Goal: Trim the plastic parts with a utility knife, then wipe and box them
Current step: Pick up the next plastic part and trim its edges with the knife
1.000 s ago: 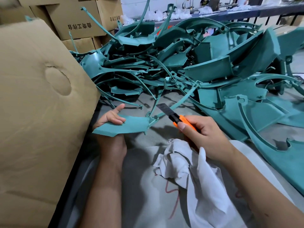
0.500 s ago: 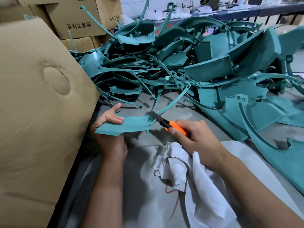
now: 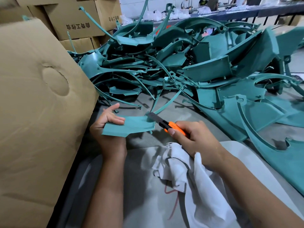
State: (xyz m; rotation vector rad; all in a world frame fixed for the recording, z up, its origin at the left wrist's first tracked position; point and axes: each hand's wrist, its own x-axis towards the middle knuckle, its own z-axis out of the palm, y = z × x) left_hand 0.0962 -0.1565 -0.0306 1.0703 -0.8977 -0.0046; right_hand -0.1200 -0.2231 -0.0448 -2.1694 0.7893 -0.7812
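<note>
Now the utility knife [image 3: 166, 123] in the right hand [image 3: 194, 137] has slid in; its blade meets the plastic part [image 3: 130, 125] gripped by the left hand [image 3: 108, 122], so trimming begins.

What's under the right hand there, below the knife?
A crumpled white cloth lies under the right hand, which grips the orange utility knife. Grey table shows around it; anything beneath the cloth is hidden.

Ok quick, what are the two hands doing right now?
Left hand: closed on the flat end of a teal plastic part.
Right hand: closed on the orange utility knife, blade at the part's edge; a white cloth hangs from it too.
</note>
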